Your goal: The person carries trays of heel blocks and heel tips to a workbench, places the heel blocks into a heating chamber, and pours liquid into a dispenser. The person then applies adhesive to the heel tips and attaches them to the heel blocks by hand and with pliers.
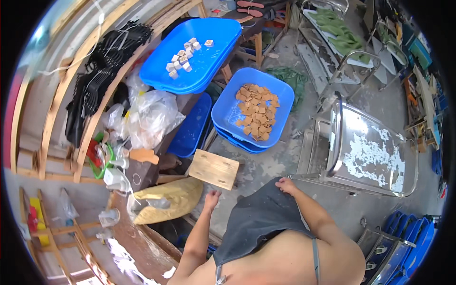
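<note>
Dark apron point(256, 209) is spreading to the right hand point(286, 185), seemingly pinching its corner and best keeping it taut, while the left hand point(212, 200) is hovering half-curled, contents unclear.

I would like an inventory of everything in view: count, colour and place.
Apron: 1, dark grey, on the person
Wooden stool: 1, light brown, centre
Floor tubs: at least 2, blue, upper centre
Flat pieces: many, brown, in a floor tub
Raised basins: at least 2, blue, upper left
Small blocks: many, whitish, in the top basin
Sack: 1, yellowish, beside the stool
Plastic bags: several, clear, left
Tangled items: many, black, upper left
Wooden frames: several, tan, left
Metal cart: 1, silver with white patches, right
Cloth: count unclear, green, upper right
Stacked items: several, blue, lower right
Left hand: 1, bare, near the stool
Right hand: 1, bare, at the apron's edge
</note>
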Demonstrator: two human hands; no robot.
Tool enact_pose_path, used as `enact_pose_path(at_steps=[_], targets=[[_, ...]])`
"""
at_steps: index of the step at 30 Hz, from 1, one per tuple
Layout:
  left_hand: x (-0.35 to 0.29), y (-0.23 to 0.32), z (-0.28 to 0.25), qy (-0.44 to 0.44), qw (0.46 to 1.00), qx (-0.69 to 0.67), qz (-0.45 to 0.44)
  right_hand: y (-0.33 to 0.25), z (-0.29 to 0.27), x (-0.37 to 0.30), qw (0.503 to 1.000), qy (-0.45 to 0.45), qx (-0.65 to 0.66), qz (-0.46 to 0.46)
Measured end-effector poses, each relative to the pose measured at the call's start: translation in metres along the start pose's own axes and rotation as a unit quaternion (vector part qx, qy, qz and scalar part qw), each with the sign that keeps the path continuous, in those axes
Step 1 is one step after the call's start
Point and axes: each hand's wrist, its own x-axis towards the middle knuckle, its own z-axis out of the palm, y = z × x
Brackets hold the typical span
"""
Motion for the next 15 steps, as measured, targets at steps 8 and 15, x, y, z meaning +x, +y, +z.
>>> enact_pose_path(at_steps=[8,15], targets=[[0.191,0.168,0.056,-0.157,0.951,-0.239,-0.114,-0.081,-0.054,0.163,0.892,-0.017,0.432,0.13],[0.409,0.22,0.144,-0.127,0.981,-0.085,-0.118,-0.107,-0.103,0.407,0.947,0.035,0.291,0.132]])
